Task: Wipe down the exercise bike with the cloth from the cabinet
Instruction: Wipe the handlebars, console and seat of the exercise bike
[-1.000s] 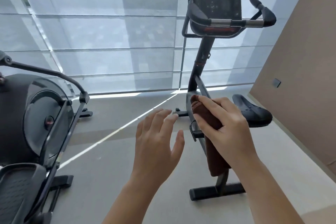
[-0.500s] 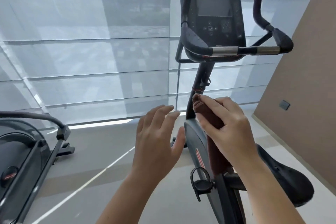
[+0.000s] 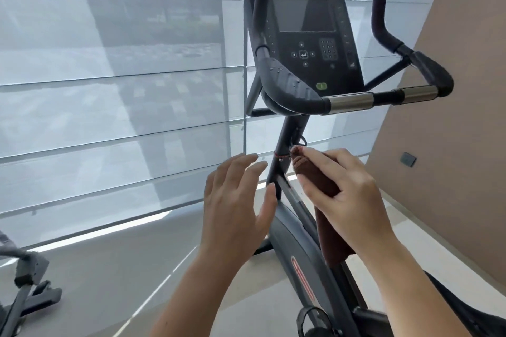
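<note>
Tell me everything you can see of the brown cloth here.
The cloth is dark brown, looks like terry towelling, folded into a long narrow strip. The right hand grips its middle, fingers curled over it. Its upper end pokes past the fingertips beside the bike's post; contact there is unclear. Its lower end hangs loose below the hand. The open left hand is apart from it.

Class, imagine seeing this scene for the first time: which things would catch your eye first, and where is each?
The exercise bike stands centre-right, its black console and handlebar high against pale window blinds. Lower centre, the right hand grips a folded dark brown cloth close to the bike's upright post, while the left hand hovers open beside it.
</note>
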Motion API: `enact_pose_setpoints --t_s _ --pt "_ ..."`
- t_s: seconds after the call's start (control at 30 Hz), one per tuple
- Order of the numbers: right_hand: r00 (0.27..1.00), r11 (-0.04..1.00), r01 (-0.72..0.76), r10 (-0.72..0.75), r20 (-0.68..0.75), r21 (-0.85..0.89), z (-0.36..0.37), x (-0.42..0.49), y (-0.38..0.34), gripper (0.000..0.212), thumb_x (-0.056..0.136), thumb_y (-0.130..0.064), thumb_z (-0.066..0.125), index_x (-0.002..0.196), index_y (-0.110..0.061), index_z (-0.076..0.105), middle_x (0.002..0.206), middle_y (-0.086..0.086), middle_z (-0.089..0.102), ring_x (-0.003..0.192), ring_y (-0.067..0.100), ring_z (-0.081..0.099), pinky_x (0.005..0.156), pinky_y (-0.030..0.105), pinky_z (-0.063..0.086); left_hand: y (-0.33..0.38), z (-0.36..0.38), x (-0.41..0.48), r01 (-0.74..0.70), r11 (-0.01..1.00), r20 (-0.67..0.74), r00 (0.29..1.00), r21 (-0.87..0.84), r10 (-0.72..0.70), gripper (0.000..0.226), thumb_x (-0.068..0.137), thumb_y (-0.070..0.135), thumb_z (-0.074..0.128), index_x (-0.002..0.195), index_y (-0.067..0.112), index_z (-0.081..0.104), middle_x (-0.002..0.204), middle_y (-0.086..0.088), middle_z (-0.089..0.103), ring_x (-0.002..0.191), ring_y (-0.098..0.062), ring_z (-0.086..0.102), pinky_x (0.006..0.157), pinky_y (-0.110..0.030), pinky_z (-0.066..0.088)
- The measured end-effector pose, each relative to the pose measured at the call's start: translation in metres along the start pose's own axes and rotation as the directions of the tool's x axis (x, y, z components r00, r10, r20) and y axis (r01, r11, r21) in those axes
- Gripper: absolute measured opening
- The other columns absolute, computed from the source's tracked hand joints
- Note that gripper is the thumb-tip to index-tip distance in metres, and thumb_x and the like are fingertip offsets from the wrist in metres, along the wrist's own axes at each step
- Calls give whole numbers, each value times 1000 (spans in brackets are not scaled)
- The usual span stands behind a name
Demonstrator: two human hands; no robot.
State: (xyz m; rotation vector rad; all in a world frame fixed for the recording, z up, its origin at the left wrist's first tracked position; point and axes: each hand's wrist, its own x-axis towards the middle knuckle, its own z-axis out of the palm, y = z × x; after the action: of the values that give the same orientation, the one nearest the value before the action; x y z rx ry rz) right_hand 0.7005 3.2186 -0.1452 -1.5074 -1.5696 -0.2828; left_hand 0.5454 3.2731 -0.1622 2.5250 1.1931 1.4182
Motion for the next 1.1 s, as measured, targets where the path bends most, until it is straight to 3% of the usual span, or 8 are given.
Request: enact_pose_setpoints --t_s 0.13,0.23,0.37,0.57,0.77,0.97,1.1 --pt "999 999 -12 9 -53 -52 30 44 2 42 83 -33 56 120 -14 59 98 7 61 87 23 57 76 37 54 -40 17 50 -73 996 14 997 -59 74 35 85 29 46 106 8 64 113 -8 64 108 -27 56 93 -33 36" --pt "994 989 -8 -7 -105 -149 49 79 3 39 85 -31 60 120 -13 60 97 10 62 85 24 56 74 33 54 -67 28 88 -130 988 33 991 -89 133 37 84 30 45 105 7 64 112 -9 64 106 -28 58 91 -39 42" --pt "987 969 -19 -22 -160 -245 67 113 11 36 83 -23 64 118 -14 62 93 10 61 83 27 56 72 36 54 -97 47 127 -198 972 46 978 -124 205 37 84 30 45 107 7 64 112 -8 64 106 -27 58 91 -38 41" --pt "982 932 2 -71 -178 -363 65 158 32 37 86 -35 53 117 -18 62 94 8 63 84 27 56 73 29 47 -111 77 174 -224 952 63 968 -208 242 40 85 33 44 109 8 63 116 -8 62 109 -27 56 92 -41 41" --pt "998 918 38 -53 -26 -395 66 213 66 37 86 -32 57 121 -21 60 97 6 61 89 25 55 74 33 51 -116 102 212 -252 950 76 960 -186 270 45 85 38 43 112 8 62 120 -9 60 113 -27 54 94 -36 37" --pt "972 978 -63 105 208 -200 92 259 86 44 83 -32 63 126 -32 52 111 -4 53 104 15 52 92 35 44 -131 122 237 -328 931 107 932 -162 347 56 83 49 47 117 6 59 127 -10 56 118 -29 52 97 -36 33" --pt "950 985 -83 124 286 -151 87 252 95 39 81 -43 59 118 -41 46 116 -11 45 106 10 49 90 27 42 -140 136 244 -342 900 119 916 -271 384 63 81 51 51 122 4 56 133 -11 50 121 -29 50 98 -37 36"
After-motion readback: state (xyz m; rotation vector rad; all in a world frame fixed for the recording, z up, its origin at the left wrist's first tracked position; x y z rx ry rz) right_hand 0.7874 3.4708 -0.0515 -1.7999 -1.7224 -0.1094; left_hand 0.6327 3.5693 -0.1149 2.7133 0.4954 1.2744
